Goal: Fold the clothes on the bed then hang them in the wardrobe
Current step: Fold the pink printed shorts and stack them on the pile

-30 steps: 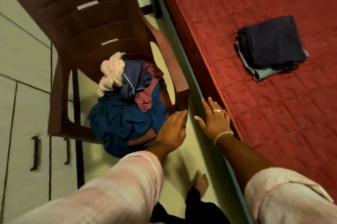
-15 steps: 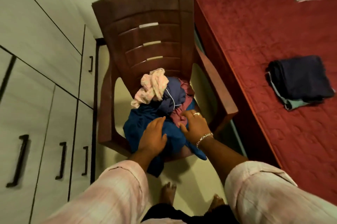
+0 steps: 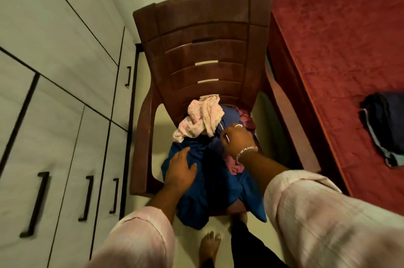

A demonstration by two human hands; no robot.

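Observation:
A heap of unfolded clothes lies on the seat of a brown plastic chair (image 3: 203,45). The heap holds a large blue garment (image 3: 218,182), a pale pink one (image 3: 200,120) on top, a navy one (image 3: 228,118) and a maroon one (image 3: 248,120). My left hand (image 3: 180,169) rests flat on the blue garment at the heap's left side. Further back, my right hand (image 3: 237,139) has its fingers curled into the navy garment, gripping it. Folded dark clothes (image 3: 387,128) sit stacked on the red bed (image 3: 334,53) at the right.
White wardrobe doors (image 3: 56,97) with black handles fill the left side, all closed. The chair stands in the narrow gap between wardrobe and bed. My bare foot (image 3: 209,246) is on the pale floor just below the chair.
My view has swung from the bed edge to face the chair. Both hands moved from the gap beside the bed onto the heap; my right hand has closed on the navy garment.

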